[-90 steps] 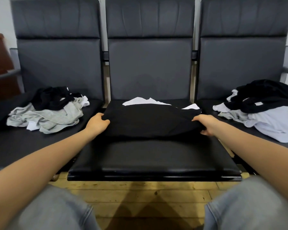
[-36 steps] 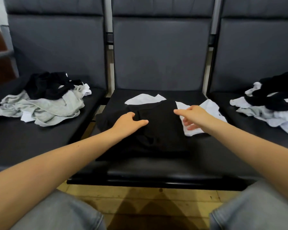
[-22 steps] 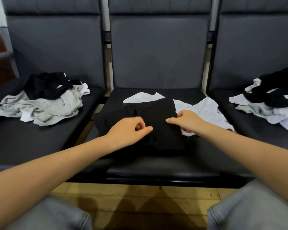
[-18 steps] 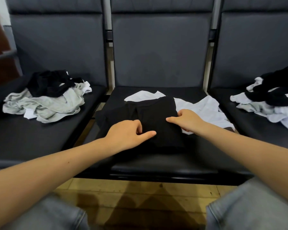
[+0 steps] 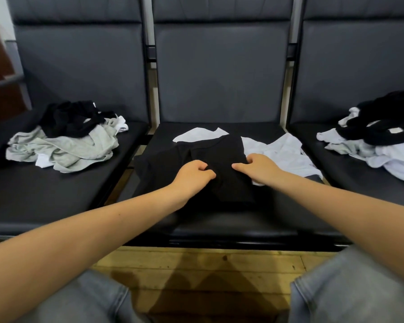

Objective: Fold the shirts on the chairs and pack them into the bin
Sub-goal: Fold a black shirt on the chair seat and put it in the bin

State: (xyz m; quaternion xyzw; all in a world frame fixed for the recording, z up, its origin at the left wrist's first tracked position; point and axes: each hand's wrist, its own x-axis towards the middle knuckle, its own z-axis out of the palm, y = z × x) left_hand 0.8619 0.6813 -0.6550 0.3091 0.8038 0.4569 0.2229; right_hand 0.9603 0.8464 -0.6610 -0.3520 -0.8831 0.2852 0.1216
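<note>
In the head view, the black shirt (image 5: pixel 210 164) lies partly folded in the middle of the centre chair seat (image 5: pixel 231 224), on top of a white shirt (image 5: pixel 275 150) that spreads toward the seat's right edge. The left hand (image 5: pixel 194 174) pinches a fold of the black cloth. The right hand (image 5: pixel 257 167) grips its right edge with curled fingers.

Black shirt (image 5: pixel 222 157) (plain), white shirt (image 5: pixel 280 152).
</note>
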